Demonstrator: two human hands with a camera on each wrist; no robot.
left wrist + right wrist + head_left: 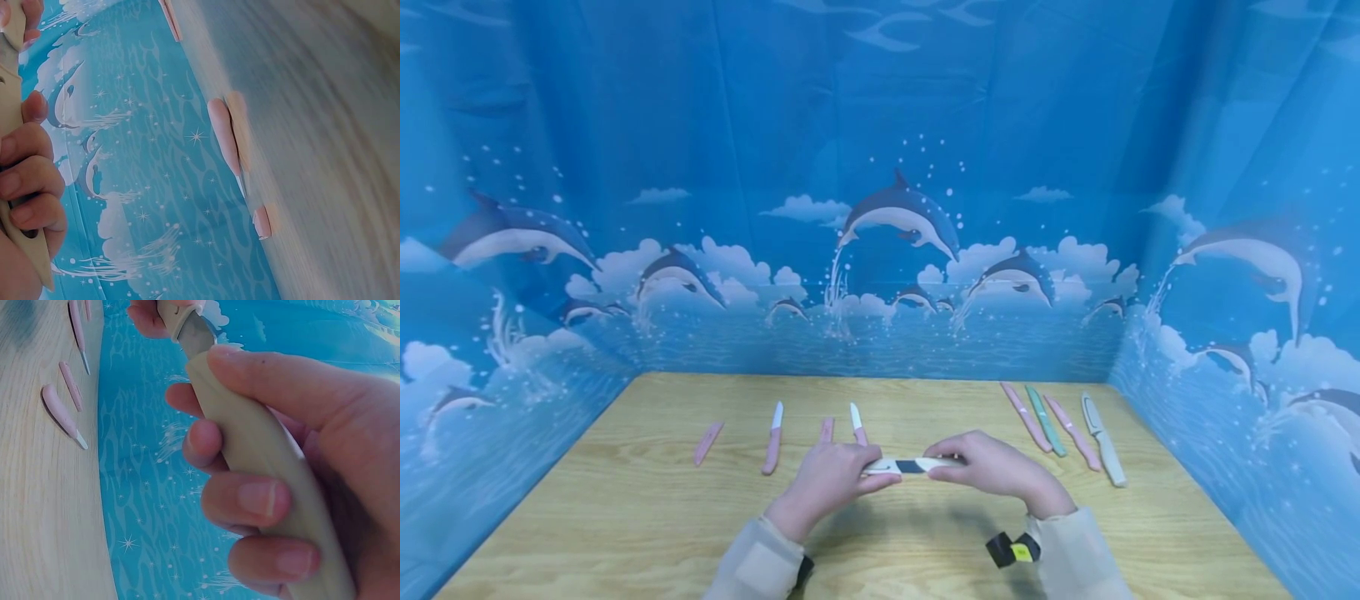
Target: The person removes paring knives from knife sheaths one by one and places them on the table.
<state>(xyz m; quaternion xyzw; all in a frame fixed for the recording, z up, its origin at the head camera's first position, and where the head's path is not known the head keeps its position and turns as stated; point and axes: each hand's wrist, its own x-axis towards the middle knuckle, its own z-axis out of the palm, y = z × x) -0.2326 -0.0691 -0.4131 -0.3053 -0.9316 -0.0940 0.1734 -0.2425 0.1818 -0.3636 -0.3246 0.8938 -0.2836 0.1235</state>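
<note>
Over the table's middle, my left hand [829,482] grips a cream knife sheath [883,467]. My right hand [996,471] holds the handle [256,440] of a cream paring knife, fingers curled round it and thumb near the blade end. Between the two hands a short stretch of bare blade [909,467] shows; its tip is hidden in the sheath. In the left wrist view, my left fingers [31,178] wrap the slotted sheath. Just beyond my left hand lie a pink sheath [827,429] and an unsheathed pink knife [860,425] with a white blade.
Further left on the wooden table [647,500] lie another bare pink knife [772,440] and a pink sheath [708,442]. At the right, pink knives [1073,433], a green knife [1047,421] and a cream knife [1103,442] lie side by side. Blue dolphin curtains [880,342] enclose the table.
</note>
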